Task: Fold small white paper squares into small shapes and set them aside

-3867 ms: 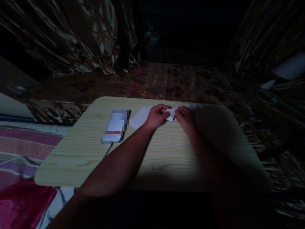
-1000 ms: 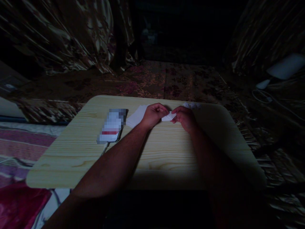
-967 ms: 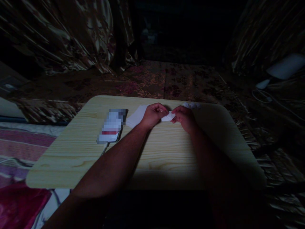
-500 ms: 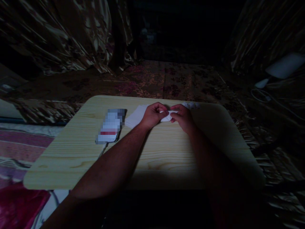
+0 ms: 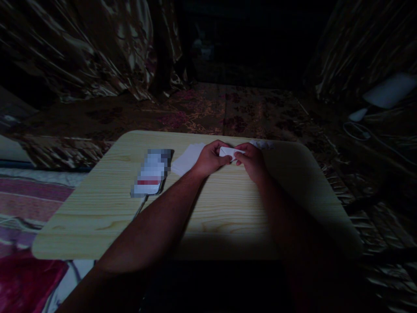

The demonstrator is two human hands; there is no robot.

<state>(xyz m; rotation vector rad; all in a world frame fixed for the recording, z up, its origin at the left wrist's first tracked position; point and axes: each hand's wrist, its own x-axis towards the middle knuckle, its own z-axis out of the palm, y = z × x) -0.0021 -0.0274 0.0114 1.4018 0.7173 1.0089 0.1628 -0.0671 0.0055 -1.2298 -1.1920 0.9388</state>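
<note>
Over the far middle of a pale wooden table (image 5: 228, 208), my left hand (image 5: 211, 159) and my right hand (image 5: 251, 160) pinch a small folded piece of white paper (image 5: 228, 152) between their fingertips. Both hands are closed on it, thumbs near the fold. A flat white sheet (image 5: 188, 158) lies on the table just left of my left hand. A crumpled white scrap (image 5: 263, 144) sits behind my right hand.
A phone (image 5: 150, 174) with a cable lies on the table's left part. Patterned dark fabric (image 5: 208, 108) covers the floor beyond, with curtains behind. Striped bedding (image 5: 29, 195) lies at the left; white items and a cord (image 5: 361, 126) at the right.
The white paper has become smaller and more compact between my fingers, and it now sits slightly higher. My hands have stayed in the same spot.
</note>
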